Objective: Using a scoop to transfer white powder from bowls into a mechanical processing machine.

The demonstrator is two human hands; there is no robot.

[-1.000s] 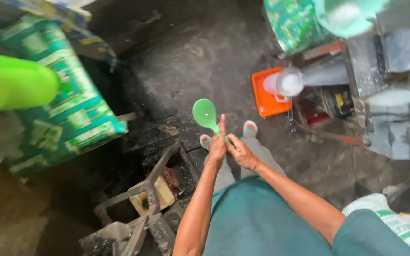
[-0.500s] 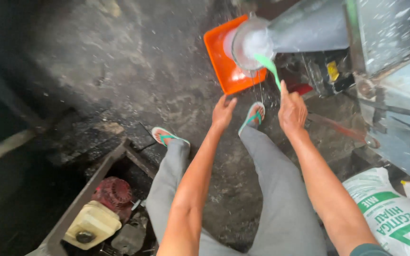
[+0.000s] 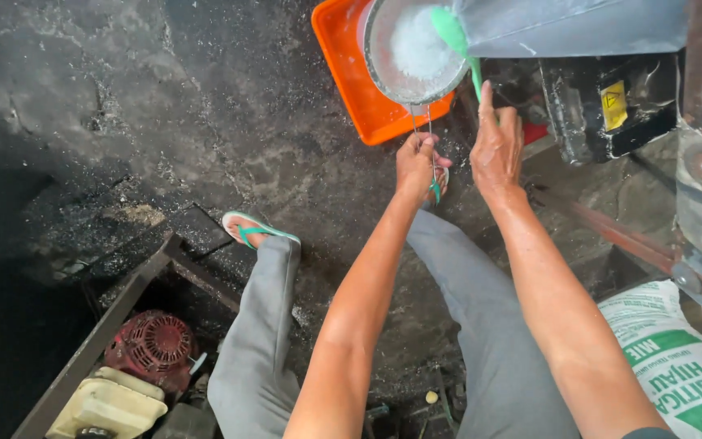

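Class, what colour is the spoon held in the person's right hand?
Green: the spoon, gripped by the right hand, shows best in the head view.

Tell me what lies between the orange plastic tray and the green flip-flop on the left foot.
Head view: only bare, dark concrete floor dusted with white specks.

Just beyond the fingers of the right hand (image 3: 497, 146), a light green spoon (image 3: 453, 32) over a grey metal sieve (image 3: 413, 50) of white shreds; past the left hand (image 3: 418, 162) fingertips, a bright orange tray (image 3: 349, 77); under those fingers, a green-strapped sandal (image 3: 435, 187), its twin (image 3: 255, 229) well to their left; grey trousers (image 3: 262, 333); red engine (image 3: 149, 345), cream tank (image 3: 107, 406); white sack (image 3: 680, 358) with green print; dark, white-flecked floor (image 3: 164, 106).
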